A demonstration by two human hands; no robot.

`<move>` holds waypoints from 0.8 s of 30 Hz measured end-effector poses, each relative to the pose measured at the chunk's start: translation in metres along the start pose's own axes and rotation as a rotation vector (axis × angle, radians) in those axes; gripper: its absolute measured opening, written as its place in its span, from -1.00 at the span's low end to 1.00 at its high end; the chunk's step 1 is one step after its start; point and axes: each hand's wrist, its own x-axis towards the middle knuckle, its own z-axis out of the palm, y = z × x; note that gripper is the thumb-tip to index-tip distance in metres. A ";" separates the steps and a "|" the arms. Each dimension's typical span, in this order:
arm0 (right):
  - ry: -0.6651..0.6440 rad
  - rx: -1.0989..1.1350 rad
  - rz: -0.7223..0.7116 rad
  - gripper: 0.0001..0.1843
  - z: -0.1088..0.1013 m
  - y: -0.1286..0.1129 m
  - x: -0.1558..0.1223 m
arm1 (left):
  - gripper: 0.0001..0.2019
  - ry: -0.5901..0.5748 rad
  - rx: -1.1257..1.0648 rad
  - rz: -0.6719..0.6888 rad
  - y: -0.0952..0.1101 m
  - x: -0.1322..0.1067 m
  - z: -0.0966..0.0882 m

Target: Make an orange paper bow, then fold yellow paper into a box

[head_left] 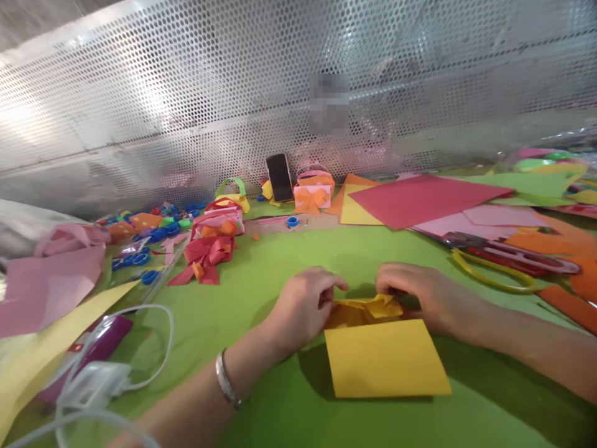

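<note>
A folded yellow paper bag (388,359) stands slightly tilted on the green table, its flat panel facing me and creased folds along its top. My left hand (301,306) is at the bag's left end, fingers curled and closed on its edge. At the right end, my right hand (422,297) pinches the creased yellow paper between thumb and fingers. Parts of the fingertips on both hands are hidden behind the folds. A silver bracelet (224,378) circles my left wrist.
Small paper bags with bows, one pink and orange (311,194), stand at the back beside a propped phone (280,178). Coloured sheets (429,199) and yellow-handled scissors (494,272) lie right. A purple power bank (108,339), white cable and blue scissors (135,259) lie left.
</note>
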 end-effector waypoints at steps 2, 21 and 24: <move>0.021 -0.012 -0.048 -0.88 0.001 0.001 0.000 | -0.63 -0.030 0.039 0.059 0.000 0.000 -0.002; -0.243 -0.038 -0.090 -0.89 -0.020 -0.007 -0.003 | -0.78 -0.096 0.093 0.214 -0.003 -0.001 -0.006; -0.238 -0.015 -0.063 -0.93 -0.021 -0.006 -0.007 | -0.84 -0.109 0.031 0.146 -0.002 -0.002 -0.008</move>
